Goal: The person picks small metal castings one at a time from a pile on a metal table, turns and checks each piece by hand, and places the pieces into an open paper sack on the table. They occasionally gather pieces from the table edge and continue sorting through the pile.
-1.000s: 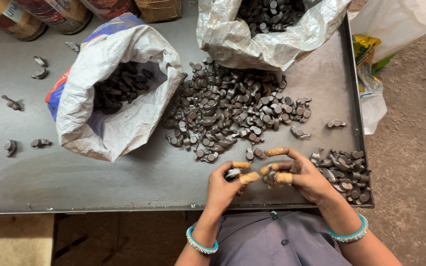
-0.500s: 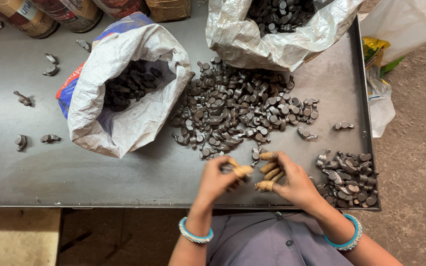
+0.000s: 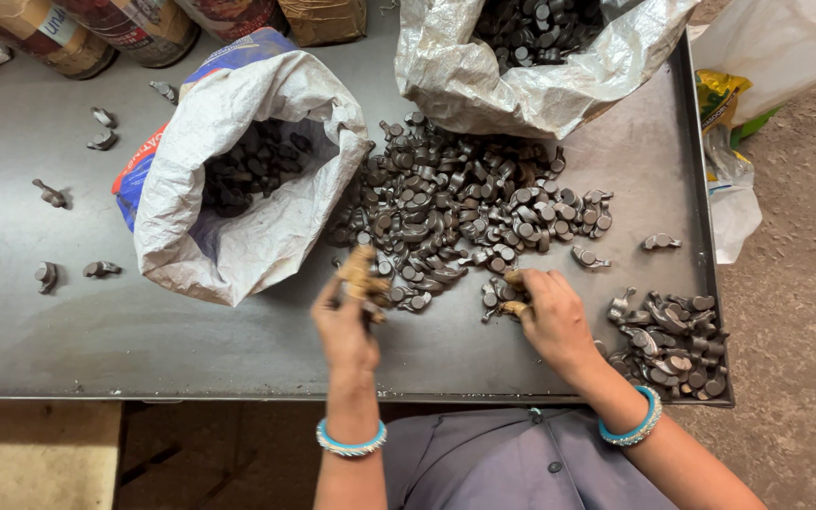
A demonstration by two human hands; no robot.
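On the dark metal desk [image 3: 144, 349] a large heap of small dark forged metal parts [image 3: 465, 212] spills from the mouth of a crumpled white woven sack [image 3: 521, 85] lying at the far edge. The left hand [image 3: 344, 326] is lifted at the near-left fringe of the heap, its taped fingertips [image 3: 361, 274] pinched together; it seems to hold one small part, though the view is too blurred there to be sure. The right hand [image 3: 550, 316] rests with fingers curled on a few loose parts [image 3: 495, 295] at the heap's near edge, touching them. Just right of that hand lies a smaller separate pile of parts [image 3: 672, 340] near the desk's right rim. To the left of the heap, close beside the left hand, stands an open white sack with blue and red print [image 3: 238, 227], half full of parts. Stray single parts [image 3: 49, 194] lie well apart on the left of the desk. Round tins [image 3: 134, 28] line the far left edge.
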